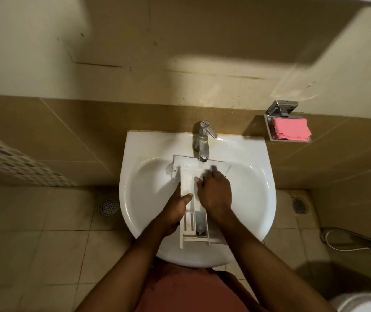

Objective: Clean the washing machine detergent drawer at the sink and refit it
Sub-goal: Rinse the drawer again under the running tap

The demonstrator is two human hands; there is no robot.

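The white detergent drawer (190, 221) lies lengthwise across the white sink (254, 199), its far end under the chrome tap (203, 140). My left hand (175, 210) grips the drawer's left side wall, thumb laid over its top edge. My right hand (213, 190) is inside the drawer's far compartments, fingers bent down onto the plastic; the fingertips are blurred. Whether it holds anything I cannot tell. Water seems to run from the spout onto the drawer.
A wall-mounted metal soap dish (270, 131) holds a folded pink cloth (291, 129) to the right of the sink. Floor drains (109, 207) lie on both sides. A white perforated basket (11, 161) stands at left; a hose (349, 239) lies on the floor at right.
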